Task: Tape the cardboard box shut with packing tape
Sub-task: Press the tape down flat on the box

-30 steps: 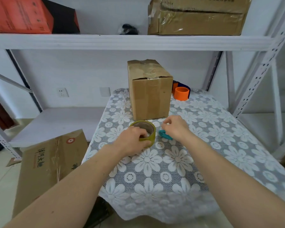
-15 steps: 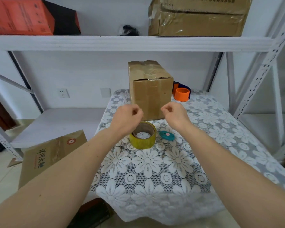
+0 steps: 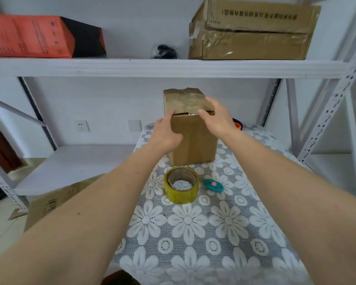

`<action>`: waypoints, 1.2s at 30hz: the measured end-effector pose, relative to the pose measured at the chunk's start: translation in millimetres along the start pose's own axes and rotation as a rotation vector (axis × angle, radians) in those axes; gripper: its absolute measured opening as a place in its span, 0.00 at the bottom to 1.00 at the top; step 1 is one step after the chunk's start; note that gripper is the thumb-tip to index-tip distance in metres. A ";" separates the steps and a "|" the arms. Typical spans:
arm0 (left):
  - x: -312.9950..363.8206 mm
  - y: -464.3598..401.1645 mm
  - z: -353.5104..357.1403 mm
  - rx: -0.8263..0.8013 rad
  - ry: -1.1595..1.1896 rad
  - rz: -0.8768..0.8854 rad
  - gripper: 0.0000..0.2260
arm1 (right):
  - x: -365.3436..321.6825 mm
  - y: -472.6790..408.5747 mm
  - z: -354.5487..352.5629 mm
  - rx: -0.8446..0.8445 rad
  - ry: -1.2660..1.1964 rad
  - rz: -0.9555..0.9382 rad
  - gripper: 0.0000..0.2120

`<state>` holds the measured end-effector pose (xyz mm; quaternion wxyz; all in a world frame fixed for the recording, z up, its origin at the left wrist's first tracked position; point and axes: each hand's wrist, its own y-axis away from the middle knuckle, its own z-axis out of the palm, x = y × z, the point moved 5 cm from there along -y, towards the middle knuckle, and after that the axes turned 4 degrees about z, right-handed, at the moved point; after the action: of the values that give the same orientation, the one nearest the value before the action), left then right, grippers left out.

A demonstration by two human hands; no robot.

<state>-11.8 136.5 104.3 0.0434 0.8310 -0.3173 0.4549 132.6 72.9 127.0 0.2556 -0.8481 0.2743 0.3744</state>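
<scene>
A tall brown cardboard box (image 3: pixel 195 140) stands at the far end of the table, its crumpled top flaps covered in glossy tape. My left hand (image 3: pixel 166 132) lies against the box's near left upper corner, thumb at the flap edge. My right hand (image 3: pixel 216 118) reaches over the near right top edge with fingers spread and relaxed. A roll of yellowish packing tape (image 3: pixel 181 184) lies flat on the floral tablecloth (image 3: pixel 193 233) in front of the box. Beside it, to the right, is a small teal cutter (image 3: pixel 213 184).
An orange and blue object (image 3: pixel 237 124) peeks out behind the box's right side. A white metal shelf (image 3: pixel 132 65) above carries an orange box (image 3: pixel 29 37) and a large carton (image 3: pixel 253 30). Flat cardboard (image 3: pixel 56 200) leans left of the table.
Both hands have left the tape roll and cutter on the table and moved forward and up to the top of the box.
</scene>
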 end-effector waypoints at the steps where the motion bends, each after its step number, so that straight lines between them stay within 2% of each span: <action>1: 0.1 0.1 1.8 -0.004 0.087 -0.017 0.34 | 2.9 -1.6 3.2 -0.018 -0.051 0.044 0.25; 4: 1.9 0.9 -0.2 0.069 0.143 -0.006 0.32 | 7.6 1.0 8.9 0.020 -0.076 0.081 0.24; 9: -4.7 -3.7 -15.0 0.210 0.055 0.029 0.26 | 5.8 7.0 7.7 0.172 -0.034 0.077 0.20; 17: -6.3 -0.6 -13.7 0.227 -0.170 0.221 0.29 | 2.2 11.3 25.9 0.235 0.041 0.093 0.37; 22: -11.4 -3.8 -11.5 0.295 -0.261 0.302 0.29 | 11.0 10.0 29.1 0.288 -0.011 0.058 0.35; 28: -11.7 -6.5 -7.6 0.395 -0.270 0.305 0.28 | 17.3 10.1 31.6 0.309 -0.051 0.006 0.35; 36: -5.1 -4.3 -7.8 0.395 -0.366 0.292 0.26 | 18.4 11.0 31.0 0.275 -0.001 -0.009 0.39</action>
<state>-17.0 145.2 105.7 -0.2427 0.8370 -0.3414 0.3521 120.5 79.8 92.0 0.3712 -0.8062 0.3190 0.3323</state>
